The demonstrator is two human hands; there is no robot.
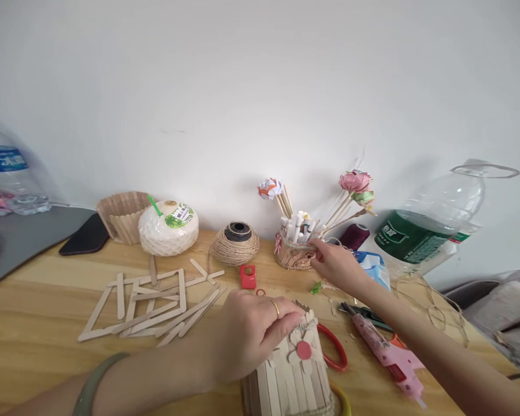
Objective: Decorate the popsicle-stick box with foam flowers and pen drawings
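I face a plain, pale wall (260, 86) in soft light, with a faint mark (172, 132) on it. My wooden table (26, 335) meets it; beyond the right edge lies grey, perhaps patterned, fabric (496, 312).

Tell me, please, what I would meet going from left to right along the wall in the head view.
Blue-labelled bottle, flat black object, wooden-stick holder, white coconut, twine ball, decorated pen cup, dark purple spool, green-labelled bottle.
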